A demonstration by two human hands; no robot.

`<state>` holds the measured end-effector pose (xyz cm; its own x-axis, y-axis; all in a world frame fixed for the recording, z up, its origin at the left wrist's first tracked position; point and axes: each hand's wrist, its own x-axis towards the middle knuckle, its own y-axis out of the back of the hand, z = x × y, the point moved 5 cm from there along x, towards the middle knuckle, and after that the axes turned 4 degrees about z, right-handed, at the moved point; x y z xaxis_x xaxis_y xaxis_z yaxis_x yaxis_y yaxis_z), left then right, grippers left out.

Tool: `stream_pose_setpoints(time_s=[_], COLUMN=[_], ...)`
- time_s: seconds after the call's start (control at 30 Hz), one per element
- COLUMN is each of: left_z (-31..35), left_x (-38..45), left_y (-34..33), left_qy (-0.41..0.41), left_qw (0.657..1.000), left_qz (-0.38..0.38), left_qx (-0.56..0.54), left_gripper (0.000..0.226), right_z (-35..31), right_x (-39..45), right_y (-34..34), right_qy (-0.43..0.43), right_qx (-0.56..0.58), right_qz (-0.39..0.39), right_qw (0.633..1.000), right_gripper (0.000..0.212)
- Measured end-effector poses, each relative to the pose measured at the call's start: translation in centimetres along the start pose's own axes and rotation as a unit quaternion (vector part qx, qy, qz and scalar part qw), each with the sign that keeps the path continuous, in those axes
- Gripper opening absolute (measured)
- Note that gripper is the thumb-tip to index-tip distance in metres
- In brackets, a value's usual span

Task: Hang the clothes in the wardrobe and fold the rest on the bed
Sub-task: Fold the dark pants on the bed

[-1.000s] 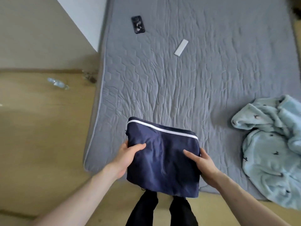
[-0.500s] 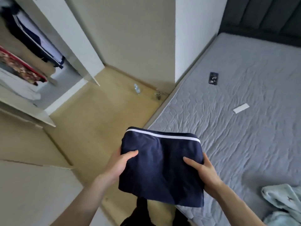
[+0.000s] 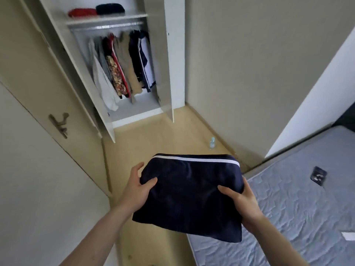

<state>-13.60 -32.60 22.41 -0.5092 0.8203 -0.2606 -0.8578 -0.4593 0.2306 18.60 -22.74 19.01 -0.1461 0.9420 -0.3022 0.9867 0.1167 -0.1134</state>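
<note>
No writing, label, brand or number readable anywhere. Pale marks on the dark phone (image 3: 318, 175) lying on the bed (image 3: 288, 217), too blurred to make out (perhaps a pattern, not letters). Label on the clear bottle (image 3: 212, 142) on the floor beyond the bed's corner, likewise too small to read.

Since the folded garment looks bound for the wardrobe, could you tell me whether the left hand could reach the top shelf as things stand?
Probably not yet: the left hand grips the folded navy garment, and the wardrobe's top shelf lies across bare floor. The doors stand open, so nothing blocks it.
</note>
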Motion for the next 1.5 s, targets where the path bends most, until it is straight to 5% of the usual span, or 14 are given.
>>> stream_pose_setpoints(time_s=[0.17, 0.43, 1.5], left_z=[3.1, 7.2, 38.7], left_x=[6.3, 16.3, 62.4], left_y=[7.7, 15.0, 29.9], left_qy=[-0.075, -0.092, -0.272], left_qw=[0.997, 0.995, 0.943], left_qz=[-0.013, -0.035, 0.191], left_qx=[0.008, 0.010, 0.015], left_gripper=[0.076, 0.066, 0.060], right_z=[-4.2, -10.1, -40.3], right_x=[4.6, 11.4, 59.0], right_y=[-10.3, -21.0, -56.0], right_qy=[0.047, 0.100, 0.188], right_qx=[-0.016, -0.022, 0.003], right_qz=[-0.026, -0.058, -0.187], right_qw=[0.998, 0.993, 0.964], right_gripper=[0.069, 0.062, 0.049])
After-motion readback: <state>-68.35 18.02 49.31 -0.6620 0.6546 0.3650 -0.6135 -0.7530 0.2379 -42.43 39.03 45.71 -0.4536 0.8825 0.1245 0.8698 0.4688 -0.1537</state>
